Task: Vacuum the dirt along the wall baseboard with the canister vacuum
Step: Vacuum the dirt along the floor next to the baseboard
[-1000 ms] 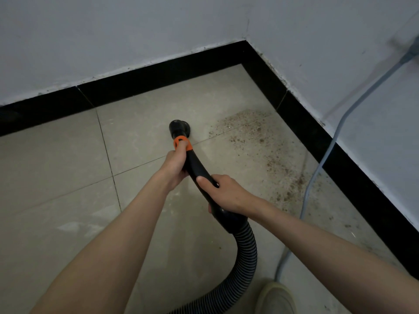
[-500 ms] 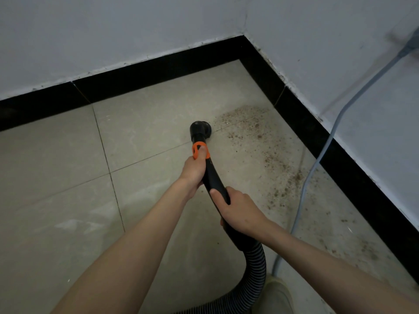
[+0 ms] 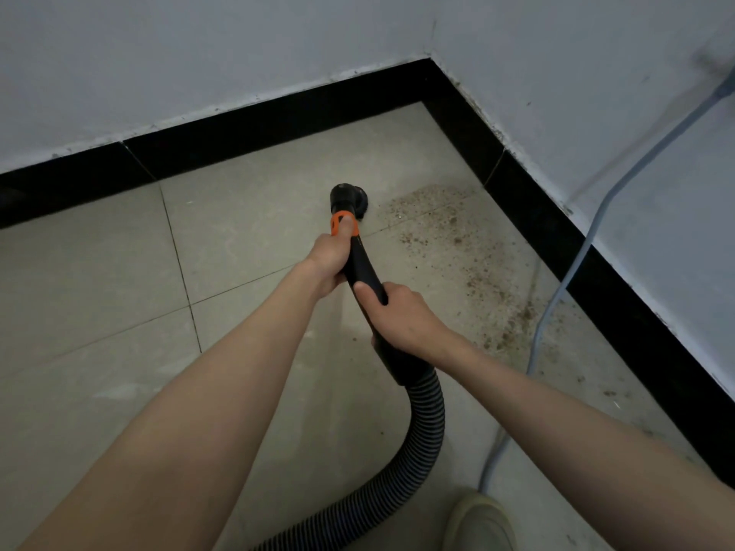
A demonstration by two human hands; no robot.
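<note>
Beige floor tiles (image 3: pixel 246 240) carry dirt (image 3: pixel 469 248) beside the baseboard (image 3: pixel 620 280); both hands, left (image 3: pixel 328 264) and right (image 3: pixel 401 316), grip the wand (image 3: pixel 364 268).

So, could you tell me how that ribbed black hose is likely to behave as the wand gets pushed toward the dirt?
The ribbed hose will probably flex and trail rather than resist: it already curves in a loop behind the wand. It may drag on the tile. The wand looks rigid, gripped by the left hand and right hand.
</note>
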